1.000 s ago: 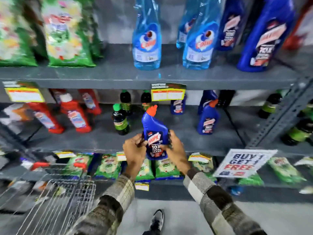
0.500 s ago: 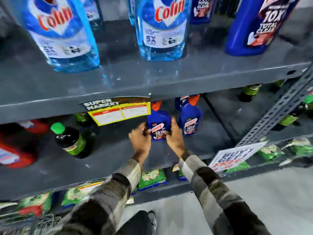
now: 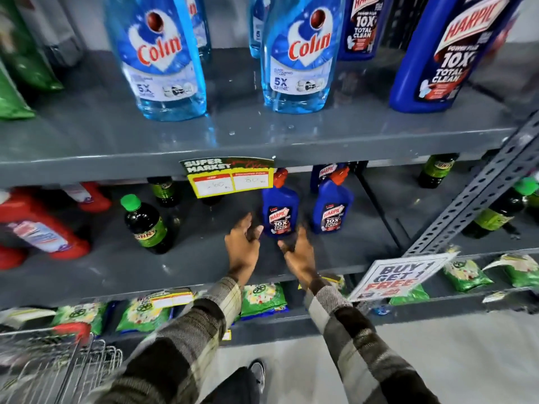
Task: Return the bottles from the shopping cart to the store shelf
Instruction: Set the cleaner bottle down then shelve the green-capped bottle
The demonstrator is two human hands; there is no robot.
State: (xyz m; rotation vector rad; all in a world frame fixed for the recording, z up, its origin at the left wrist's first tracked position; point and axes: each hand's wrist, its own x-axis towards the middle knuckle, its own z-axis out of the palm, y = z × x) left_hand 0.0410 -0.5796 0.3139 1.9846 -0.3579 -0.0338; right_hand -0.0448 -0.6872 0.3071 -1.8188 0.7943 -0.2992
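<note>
In the head view both arms, in checked sleeves, reached forward over the middle shelf (image 3: pixel 122 266), the left hand (image 3: pixel 243 246) and right hand (image 3: pixel 299 256) each with fingers loosely spread and holding nothing. The blue Harpic bottle (image 3: pixel 280 208) stood upright on that shelf just beyond the fingertips, between the two hands, beside a second Harpic bottle (image 3: pixel 332 207). The grey metal shelving carried Colin bottles (image 3: pixel 163 59) above, and the shopping cart (image 3: pixel 55 365) stood at lower left on a pale floor.

shelf (image 3: pixel 204 258) bare left of blue bottle (image 3: pixel 280 211) | 2nd blue bottle (image 3: pixel 332 211) close right | price tag (image 3: pixel 230 177) overhead
</note>
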